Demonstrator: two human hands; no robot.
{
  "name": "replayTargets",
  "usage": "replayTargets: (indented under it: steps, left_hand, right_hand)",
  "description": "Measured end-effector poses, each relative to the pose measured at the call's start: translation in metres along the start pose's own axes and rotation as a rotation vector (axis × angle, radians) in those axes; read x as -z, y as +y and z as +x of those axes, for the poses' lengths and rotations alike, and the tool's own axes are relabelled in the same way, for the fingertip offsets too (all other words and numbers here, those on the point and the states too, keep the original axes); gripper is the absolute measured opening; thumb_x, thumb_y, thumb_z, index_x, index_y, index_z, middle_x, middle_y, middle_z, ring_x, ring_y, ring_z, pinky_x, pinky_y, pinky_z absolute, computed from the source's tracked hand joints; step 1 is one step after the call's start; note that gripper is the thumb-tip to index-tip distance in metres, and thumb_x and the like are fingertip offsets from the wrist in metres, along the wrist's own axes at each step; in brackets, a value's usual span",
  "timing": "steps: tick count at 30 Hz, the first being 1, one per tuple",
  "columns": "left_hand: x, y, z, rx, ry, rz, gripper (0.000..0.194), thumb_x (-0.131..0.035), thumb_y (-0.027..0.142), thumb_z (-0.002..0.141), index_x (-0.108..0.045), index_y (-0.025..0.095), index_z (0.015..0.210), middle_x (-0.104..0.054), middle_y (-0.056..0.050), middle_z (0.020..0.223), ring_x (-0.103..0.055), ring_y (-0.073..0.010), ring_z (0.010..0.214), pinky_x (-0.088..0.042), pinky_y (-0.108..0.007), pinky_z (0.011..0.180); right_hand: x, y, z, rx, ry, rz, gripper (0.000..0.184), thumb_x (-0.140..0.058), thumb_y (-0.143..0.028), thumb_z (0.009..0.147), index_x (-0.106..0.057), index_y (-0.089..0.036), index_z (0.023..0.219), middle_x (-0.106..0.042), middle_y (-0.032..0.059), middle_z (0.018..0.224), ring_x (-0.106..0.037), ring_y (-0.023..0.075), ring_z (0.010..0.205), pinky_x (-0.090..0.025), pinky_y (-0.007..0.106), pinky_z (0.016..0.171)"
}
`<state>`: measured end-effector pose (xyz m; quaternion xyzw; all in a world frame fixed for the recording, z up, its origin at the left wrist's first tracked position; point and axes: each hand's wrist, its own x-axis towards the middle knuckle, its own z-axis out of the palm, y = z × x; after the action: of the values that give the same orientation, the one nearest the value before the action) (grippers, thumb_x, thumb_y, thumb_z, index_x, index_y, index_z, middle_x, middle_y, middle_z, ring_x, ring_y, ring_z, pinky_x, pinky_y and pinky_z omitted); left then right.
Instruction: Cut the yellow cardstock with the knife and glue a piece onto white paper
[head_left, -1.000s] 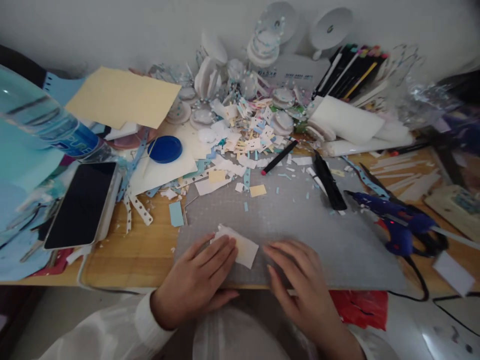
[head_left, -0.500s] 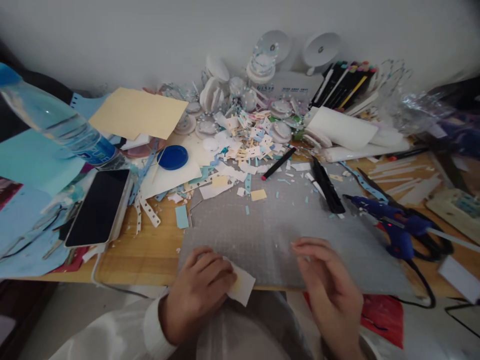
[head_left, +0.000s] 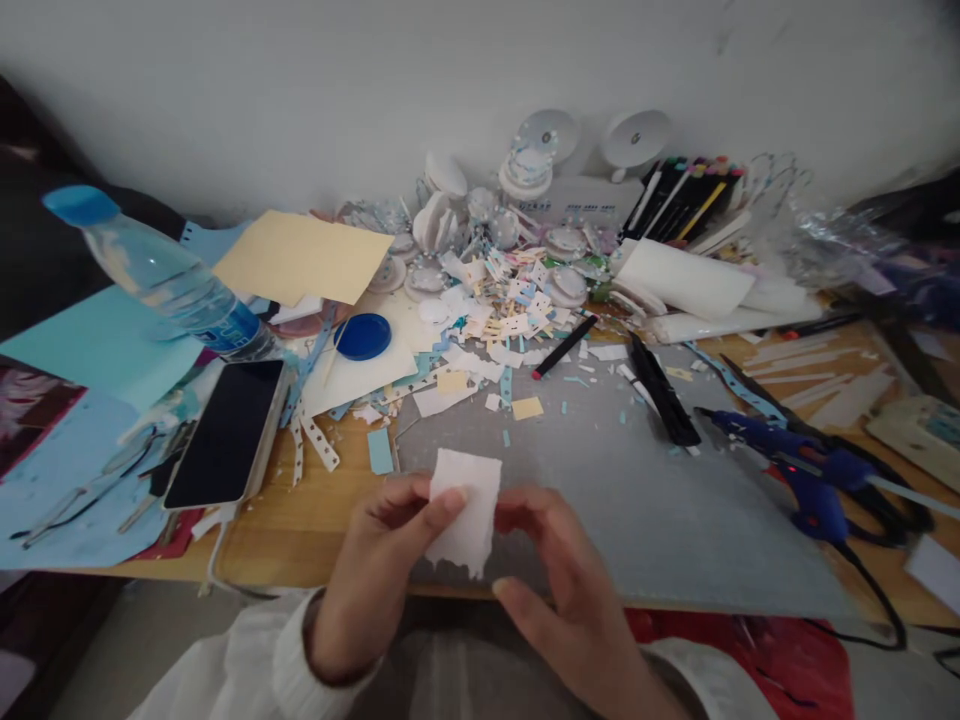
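Note:
A small piece of white paper [head_left: 471, 505] with a ragged lower edge stands upright above the front of the grey cutting mat [head_left: 600, 500]. My left hand [head_left: 390, 555] pinches its left side, thumb across the front and fingers behind. On the other side, my right hand [head_left: 562, 590] is open, thumb apart from the fingers. Its fingertips come up to the paper's right edge; whether they touch it I cannot tell. Beyond the hands lie a yellow paper scrap [head_left: 527, 408], a black pen [head_left: 564, 347] with a red end and a black utility knife [head_left: 664, 390].
A blue glue gun [head_left: 802, 460] with a lit red light lies at the right, its cable over the table edge. At the left are a phone [head_left: 226, 435], a water bottle [head_left: 180, 285] and a blue lid [head_left: 363, 337]. Cut paper bits [head_left: 510, 290] heap at the back.
My left hand has raised and turned the paper so its white face stands upright. My right hand has moved left, close to the paper. The view has tilted up slightly.

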<state>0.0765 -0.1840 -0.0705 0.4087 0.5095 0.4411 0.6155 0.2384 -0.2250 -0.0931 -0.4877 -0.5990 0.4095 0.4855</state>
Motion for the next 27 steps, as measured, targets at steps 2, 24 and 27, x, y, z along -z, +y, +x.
replayTargets:
  steps: [2,24,27]
  left_hand:
    - [-0.004,0.000,-0.001,-0.018,-0.047,-0.008,0.025,-0.072,0.042,0.078,-0.070,0.018,0.073,-0.070,-0.002,0.070,-0.061,-0.0133,0.060,-0.051,-0.024,0.054]
    - [0.183,0.038,0.069,-0.343,0.678,1.756,0.073,-0.052,0.053,0.083,-0.042,-0.001,0.130,-0.062,-0.021,0.093,-0.060,-0.0393,0.093,-0.047,-0.044,0.076]
    - [0.180,0.040,0.071,-0.302,0.695,1.812,0.072,-0.051,0.053,0.082,-0.045,-0.003,0.128,-0.062,-0.021,0.087,-0.060,-0.0392,0.087,-0.047,-0.042,0.070]
  right_hand:
    - [-0.014,-0.001,0.007,-0.043,0.005,0.006,0.024,-0.058,-0.023,0.084,-0.054,-0.024,0.108,-0.065,0.0035,0.098,-0.065,0.0160,0.090,-0.056,0.027,0.076]
    - [0.015,0.054,0.028,-0.097,0.424,-0.501,0.031,-0.064,-0.057,0.071,-0.064,-0.026,0.076,-0.069,0.0036,0.076,-0.067,0.0253,0.069,-0.056,0.038,0.065]
    - [0.015,0.053,0.029,-0.125,0.437,-0.505,0.034,-0.063,-0.058,0.071,-0.064,-0.025,0.077,-0.070,0.0038,0.076,-0.067,0.0250,0.069,-0.056,0.038,0.064]
